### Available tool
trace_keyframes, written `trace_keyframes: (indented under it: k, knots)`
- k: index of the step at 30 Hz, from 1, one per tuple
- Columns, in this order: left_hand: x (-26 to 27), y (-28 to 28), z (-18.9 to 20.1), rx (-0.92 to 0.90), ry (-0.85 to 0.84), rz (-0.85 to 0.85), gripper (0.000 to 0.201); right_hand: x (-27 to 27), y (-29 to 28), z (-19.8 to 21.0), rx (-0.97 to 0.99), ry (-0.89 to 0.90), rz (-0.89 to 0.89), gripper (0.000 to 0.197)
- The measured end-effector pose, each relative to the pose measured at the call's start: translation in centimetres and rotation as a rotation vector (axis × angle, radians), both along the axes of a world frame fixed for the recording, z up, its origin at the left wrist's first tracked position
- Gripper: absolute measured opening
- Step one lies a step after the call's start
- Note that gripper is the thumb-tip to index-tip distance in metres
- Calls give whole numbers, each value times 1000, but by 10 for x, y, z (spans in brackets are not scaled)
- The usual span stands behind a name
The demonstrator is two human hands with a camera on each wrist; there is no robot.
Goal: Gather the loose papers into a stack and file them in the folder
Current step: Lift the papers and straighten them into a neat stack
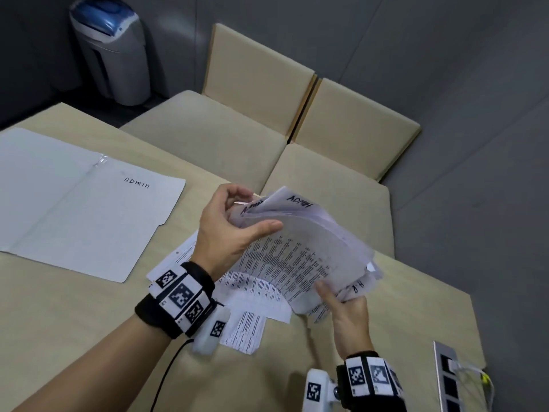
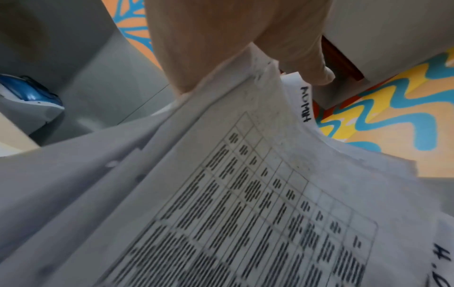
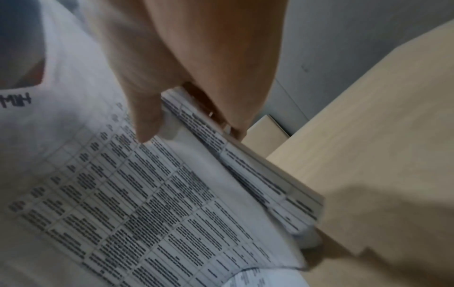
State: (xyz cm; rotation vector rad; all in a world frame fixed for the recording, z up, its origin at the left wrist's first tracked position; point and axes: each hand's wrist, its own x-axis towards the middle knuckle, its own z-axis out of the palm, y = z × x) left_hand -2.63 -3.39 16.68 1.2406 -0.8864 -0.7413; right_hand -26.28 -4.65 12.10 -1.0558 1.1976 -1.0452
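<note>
Both hands hold a bent bundle of printed papers [image 1: 300, 251] above the table. My left hand [image 1: 237, 221] pinches its far end, thumb on top, where "ADMIN" is handwritten. My right hand [image 1: 341, 298] grips the near end from below. The left wrist view shows the top sheet [image 2: 245, 194] with a printed table under my left hand [image 2: 245, 64]. In the right wrist view my right hand [image 3: 186, 108] holds the sheet edges [image 3: 221, 147]. More loose papers [image 1: 246, 301] lie on the table beneath. An open pale folder [image 1: 77, 209] marked "ADMIN" lies flat at the left.
The beige table [image 1: 74, 316] carries a power socket strip [image 1: 448, 379] at its right front edge. Beige benches [image 1: 214, 135] stand beyond the table. A grey and blue bin [image 1: 113, 52] stands in the back left corner.
</note>
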Motion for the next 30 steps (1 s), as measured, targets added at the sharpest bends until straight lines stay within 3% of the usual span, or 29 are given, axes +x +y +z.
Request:
trace_keyframes:
  k: [3,7,9,11,14,17,19,21,23,26,30]
  knots:
    - [-5,-7,15,-114,165,-21,74,6,-2,10,51,-148,-8,26]
    - [-1,-16,12,-140,310,-45,81,4,-8,4,83,-171,-35,23]
    - [2,-18,4,-36,273,-61,83,3,-10,-2,63,-78,-18,33]
    - [5,-16,1,36,169,-77,73,3,-13,0,34,-48,12,43]
    - [7,-19,9,-1,43,-83,45,2,-15,7,-32,-64,86,40]
    - [13,-22,23,-99,-47,-81,49,0,-15,9,-95,-22,111,34]
    - [15,-24,24,-97,-149,-86,52,-1,-16,4,-81,-19,119,44]
    - [14,-25,19,-78,-188,-88,40,0,-15,0,-43,-16,118,55]
    - [13,-26,15,-57,-148,-68,20,0,-13,-3,-26,-23,119,58]
    - [17,-27,13,-64,-144,-56,5,-1,-10,-3,-10,-1,117,43]
    - [30,-23,5,-125,150,-76,12,-3,-8,-1,25,-19,103,37]
